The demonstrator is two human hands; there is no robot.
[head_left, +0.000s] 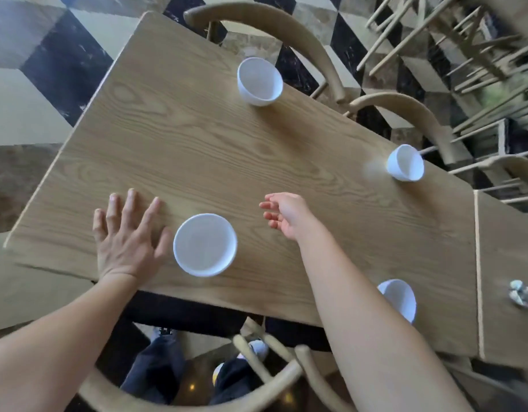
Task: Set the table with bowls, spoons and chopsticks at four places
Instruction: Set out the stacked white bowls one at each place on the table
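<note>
The round white glazed bowl (pixel 205 245) on the wooden table (pixel 197 150), between both hands' spread, empty fingers (pixel 132 203), looks light, rigid, slick and chippable: best gripped across its rim.

The desk (pixel 197 150) is pale wood with bold, wavy grain and a smooth matt finish. The four bowls (pixel 205 244) are plain white, smooth, with a soft sheen; whether ceramic or plastic cannot be told. The chairs (pixel 289 31) are light wood, rounded and smooth. The floor (pixel 48 69) is polished stone tile, veined black and cream, faintly glossy.
</note>
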